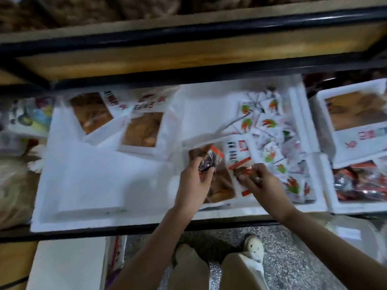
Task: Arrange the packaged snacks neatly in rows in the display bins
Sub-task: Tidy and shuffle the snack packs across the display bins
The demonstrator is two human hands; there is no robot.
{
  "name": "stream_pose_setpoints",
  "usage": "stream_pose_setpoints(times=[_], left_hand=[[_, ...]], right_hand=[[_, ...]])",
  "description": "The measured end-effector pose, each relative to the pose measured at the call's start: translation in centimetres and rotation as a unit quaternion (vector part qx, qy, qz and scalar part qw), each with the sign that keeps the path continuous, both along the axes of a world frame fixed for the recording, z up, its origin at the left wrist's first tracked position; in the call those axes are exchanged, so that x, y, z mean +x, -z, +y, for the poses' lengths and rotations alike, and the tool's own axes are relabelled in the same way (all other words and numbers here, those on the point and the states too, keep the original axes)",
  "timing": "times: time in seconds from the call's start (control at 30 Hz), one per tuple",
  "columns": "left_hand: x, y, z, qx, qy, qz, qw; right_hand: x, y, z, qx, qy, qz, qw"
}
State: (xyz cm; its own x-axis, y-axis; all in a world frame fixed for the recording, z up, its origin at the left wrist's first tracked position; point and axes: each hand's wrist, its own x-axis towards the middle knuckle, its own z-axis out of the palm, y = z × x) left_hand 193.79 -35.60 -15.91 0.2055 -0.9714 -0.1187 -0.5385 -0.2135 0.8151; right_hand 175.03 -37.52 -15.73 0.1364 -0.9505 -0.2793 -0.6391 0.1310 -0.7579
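Packets pinched in fingers, above bin

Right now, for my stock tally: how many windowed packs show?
4 windowed packs: two back left in the middle bin, one under the left hand and right hand, one far right; more may hide.

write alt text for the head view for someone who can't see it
A person's left hand grips a dark snack packet and the right hand a red packet over a white foam bin. Larger packs of brown food lie in the bin; small white sachets are piled loosely to the right.
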Motion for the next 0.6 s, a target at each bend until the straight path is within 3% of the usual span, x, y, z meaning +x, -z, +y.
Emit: stream_pose_setpoints(times=[0.17,0.33,0.6], left_hand=[[-11.8,-1.5,-2.8,0.002,0.06,-0.015,0.998],[-22.4,-2.1,-5.7,0.074,0.158,0.028,0.984],[-35.0,-2.2,-10.4,0.096,0.226,0.04,0.968]], right_hand=[[-12.1,-0.2,-0.7,0.007,0.117,0.009,0.993],[-23.0,-0.9,-1.6,0.016,0.175,0.068,0.982],[-32.8,-1.6,-5.0,0.027,0.249,0.107,0.962]])
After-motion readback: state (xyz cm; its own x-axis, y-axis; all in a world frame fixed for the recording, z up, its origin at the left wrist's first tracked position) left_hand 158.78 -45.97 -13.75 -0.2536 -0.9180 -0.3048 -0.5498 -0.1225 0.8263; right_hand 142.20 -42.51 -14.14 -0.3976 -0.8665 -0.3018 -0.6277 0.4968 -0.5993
